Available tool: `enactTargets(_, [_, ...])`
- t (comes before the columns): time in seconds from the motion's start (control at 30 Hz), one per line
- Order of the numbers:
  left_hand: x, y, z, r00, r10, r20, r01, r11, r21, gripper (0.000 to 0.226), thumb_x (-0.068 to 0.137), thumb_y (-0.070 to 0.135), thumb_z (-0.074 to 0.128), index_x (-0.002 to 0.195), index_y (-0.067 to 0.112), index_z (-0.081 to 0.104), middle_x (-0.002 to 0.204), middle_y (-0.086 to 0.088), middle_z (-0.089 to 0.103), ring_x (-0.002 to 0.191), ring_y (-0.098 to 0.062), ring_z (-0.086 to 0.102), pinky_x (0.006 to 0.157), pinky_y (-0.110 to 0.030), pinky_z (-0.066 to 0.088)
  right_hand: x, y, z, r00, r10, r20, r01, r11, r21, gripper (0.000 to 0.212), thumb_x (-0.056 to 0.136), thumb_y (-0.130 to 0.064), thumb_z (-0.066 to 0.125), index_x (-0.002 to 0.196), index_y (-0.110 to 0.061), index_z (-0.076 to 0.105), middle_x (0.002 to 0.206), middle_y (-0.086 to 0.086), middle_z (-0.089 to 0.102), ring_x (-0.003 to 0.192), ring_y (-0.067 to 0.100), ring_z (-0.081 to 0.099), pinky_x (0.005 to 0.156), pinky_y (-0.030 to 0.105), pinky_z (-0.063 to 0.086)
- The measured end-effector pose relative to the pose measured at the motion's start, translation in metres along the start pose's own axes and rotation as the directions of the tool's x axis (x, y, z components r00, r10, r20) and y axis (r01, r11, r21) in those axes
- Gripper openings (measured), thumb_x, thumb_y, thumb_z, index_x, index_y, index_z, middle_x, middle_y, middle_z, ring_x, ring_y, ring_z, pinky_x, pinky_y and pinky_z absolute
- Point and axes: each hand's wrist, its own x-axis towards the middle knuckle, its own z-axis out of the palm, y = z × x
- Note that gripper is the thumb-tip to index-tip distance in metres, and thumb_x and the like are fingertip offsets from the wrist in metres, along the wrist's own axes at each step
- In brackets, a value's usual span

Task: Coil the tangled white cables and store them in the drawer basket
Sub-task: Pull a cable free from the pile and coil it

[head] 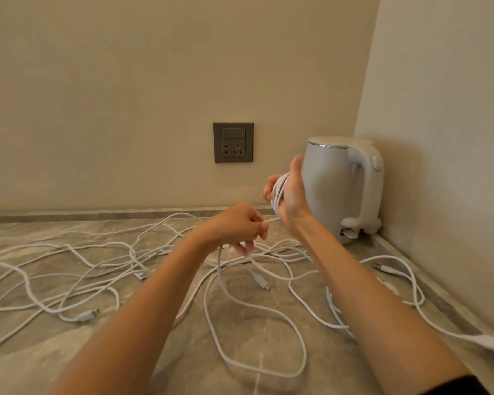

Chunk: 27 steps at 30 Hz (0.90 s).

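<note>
Many white cables (103, 269) lie in loose loops across the stone counter (26, 366), running mostly left to right. Up near the kettle (337, 189), the right hand (290, 192) is wrapped in a cable coil (277, 192) and closed on it. Below, the left hand (240, 223) pinches one strand.

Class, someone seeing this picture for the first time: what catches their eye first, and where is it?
The right hand, raised mid-frame, wound with a white coil, while the left hand feeds it cable. Loose white cables sprawl across the marble counter, and a white kettle stands in the right corner.
</note>
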Motion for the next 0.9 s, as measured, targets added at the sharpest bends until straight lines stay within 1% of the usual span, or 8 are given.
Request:
enactTargets(0.1, [-0.001, -0.003, -0.008, 0.993, -0.009, -0.122, 0.014, 0.999, 0.040, 0.027, 0.093, 0.024, 0.052, 0.072, 0.010, 0.063, 0.054, -0.003, 0.050, 0.046, -0.011, 0.044, 0.045, -0.017, 0.040, -0.001, 0.003, 0.000, 1.000, -0.017, 0.011, 0.019, 0.955, -0.296, 0.076, 0.092, -0.064, 0.008, 0.058, -0.010, 0.049, 0.044, 0.002, 0.048, 0.051, 0.015, 0.047, 0.074, 0.037, 0.041])
enactTargets(0.23, [0.003, -0.004, -0.012, 0.971, 0.019, -0.238, -0.017, 1.000, 0.010, 0.024, 0.090, 0.024, 0.058, 0.076, 0.007, 0.066, 0.058, -0.004, 0.048, 0.052, -0.013, 0.041, 0.052, -0.023, 0.036, -0.004, -0.001, 0.002, 0.997, 0.008, 0.080, 0.032, 0.875, -0.484, 0.079, 0.092, -0.064, 0.005, 0.056, -0.008, 0.049, 0.047, 0.004, 0.049, 0.050, 0.016, 0.049, 0.076, 0.039, 0.046])
enactTargets(0.33, [0.007, -0.004, -0.014, 0.941, 0.042, -0.336, -0.052, 0.998, -0.020, 0.024, 0.086, 0.022, 0.062, 0.081, -0.001, 0.067, 0.065, -0.006, 0.053, 0.059, -0.014, 0.046, 0.059, -0.028, 0.041, -0.007, -0.006, 0.002, 0.992, -0.012, 0.123, 0.085, 0.785, -0.613, 0.083, 0.092, -0.062, 0.003, 0.049, -0.008, 0.049, 0.049, 0.005, 0.051, 0.054, 0.016, 0.051, 0.078, 0.038, 0.048])
enactTargets(0.43, [0.006, -0.005, -0.021, 0.919, 0.017, -0.394, -0.073, 0.989, -0.128, 0.022, 0.089, 0.021, 0.060, 0.080, 0.001, 0.066, 0.065, -0.007, 0.050, 0.055, -0.013, 0.048, 0.054, -0.023, 0.050, -0.009, -0.010, -0.002, 0.987, 0.015, 0.162, 0.101, 0.720, -0.686, 0.088, 0.089, -0.066, -0.003, 0.044, -0.009, 0.048, 0.045, 0.004, 0.049, 0.050, 0.016, 0.051, 0.073, 0.036, 0.048])
enactTargets(0.57, [0.002, -0.007, -0.030, 0.884, -0.075, -0.462, -0.116, 0.922, -0.370, 0.022, 0.092, 0.020, 0.057, 0.074, 0.008, 0.060, 0.057, -0.001, 0.035, 0.045, -0.007, 0.037, 0.039, -0.016, 0.046, -0.006, -0.011, -0.005, 0.962, 0.205, 0.180, -0.024, 0.722, -0.691, 0.086, 0.084, -0.072, -0.004, 0.059, -0.008, 0.048, 0.049, 0.006, 0.048, 0.048, 0.016, 0.044, 0.054, 0.028, 0.040])
enactTargets(0.63, [0.001, -0.009, -0.031, 0.865, -0.063, -0.498, -0.138, 0.924, -0.357, 0.024, 0.092, 0.021, 0.056, 0.073, 0.008, 0.061, 0.050, 0.002, 0.037, 0.037, -0.006, 0.033, 0.035, -0.017, 0.036, -0.004, -0.009, -0.006, 0.930, 0.299, 0.216, -0.068, 0.715, -0.696, 0.091, 0.080, -0.075, -0.007, 0.058, -0.005, 0.048, 0.045, 0.005, 0.046, 0.048, 0.018, 0.041, 0.052, 0.027, 0.036])
enactTargets(0.73, [0.001, -0.010, -0.030, 0.822, 0.009, -0.570, -0.176, 0.955, -0.239, 0.024, 0.091, 0.022, 0.058, 0.074, 0.007, 0.065, 0.044, 0.010, 0.041, 0.041, -0.004, 0.032, 0.044, -0.018, 0.029, -0.003, -0.007, -0.007, 0.858, 0.415, 0.304, -0.096, 0.710, -0.698, 0.096, 0.077, -0.077, -0.009, 0.053, -0.004, 0.047, 0.042, 0.006, 0.047, 0.043, 0.016, 0.040, 0.047, 0.024, 0.036])
enactTargets(0.9, [0.002, -0.008, -0.029, 0.784, 0.071, -0.617, -0.236, 0.953, -0.190, 0.023, 0.089, 0.024, 0.059, 0.077, 0.006, 0.068, 0.041, 0.015, 0.042, 0.038, 0.004, 0.034, 0.049, -0.017, 0.028, -0.009, -0.011, -0.009, 0.647, 0.580, 0.495, -0.226, 0.766, -0.602, 0.093, 0.075, -0.080, -0.009, 0.048, -0.006, 0.041, 0.040, 0.005, 0.040, 0.036, 0.012, 0.035, 0.038, 0.019, 0.031])
